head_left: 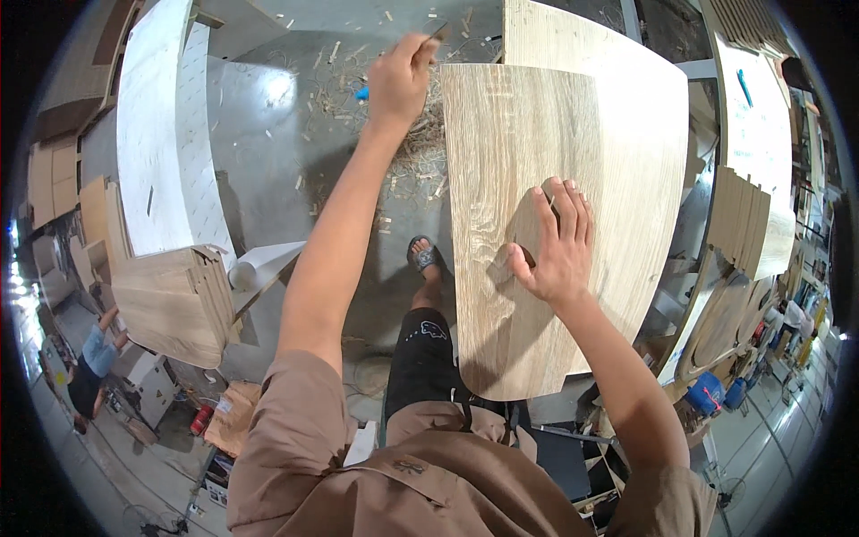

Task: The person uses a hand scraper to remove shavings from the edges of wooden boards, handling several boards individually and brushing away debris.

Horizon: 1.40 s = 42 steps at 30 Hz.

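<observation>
My left hand (400, 82) is raised at the far edge of the stack, closed in a fist. A thin dark tool (440, 30) pokes out past its fingertips, slightly blurred. On the fist's other side shows a blue piece (361, 93), in line with the tool; I cannot tell if it is the handle. My right hand (562, 255) lies flat with fingers spread on a wood-grain panel (488, 179) with rounded corners. This panel rests on a larger pale panel (640, 170) of similar grain, overlapping its left part.
Wood strips and shavings (416, 152) litter the grey floor beyond my feet. At left, a long white board (152, 134) stands near stacked wood-grain panels (170, 304). More stacked boards (738, 219) and a blue container (705, 394) are at right. Another person (92, 362) is far left.
</observation>
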Each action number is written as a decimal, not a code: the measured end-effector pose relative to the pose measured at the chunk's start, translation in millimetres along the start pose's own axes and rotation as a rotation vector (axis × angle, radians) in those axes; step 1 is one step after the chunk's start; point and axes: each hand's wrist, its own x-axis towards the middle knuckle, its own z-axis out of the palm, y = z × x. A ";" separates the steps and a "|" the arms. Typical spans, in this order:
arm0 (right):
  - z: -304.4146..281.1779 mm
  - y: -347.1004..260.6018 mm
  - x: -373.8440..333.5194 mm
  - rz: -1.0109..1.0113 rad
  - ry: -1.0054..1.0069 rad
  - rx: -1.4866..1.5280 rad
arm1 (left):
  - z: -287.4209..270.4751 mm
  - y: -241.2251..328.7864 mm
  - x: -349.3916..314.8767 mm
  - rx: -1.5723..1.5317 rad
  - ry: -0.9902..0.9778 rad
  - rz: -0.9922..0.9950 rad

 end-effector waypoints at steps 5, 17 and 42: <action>-1.6 1.6 0.0 0.030 0.019 0.034 | -11.7 11.5 -82.7 -0.172 -0.017 -0.013; 3.7 3.1 -0.4 -0.046 0.108 0.056 | -2.4 -25.5 7.0 -0.370 -0.243 -0.198; 9.0 -0.3 0.0 -0.512 0.137 0.066 | -114.5 383.9 -565.1 -0.105 -0.387 -0.386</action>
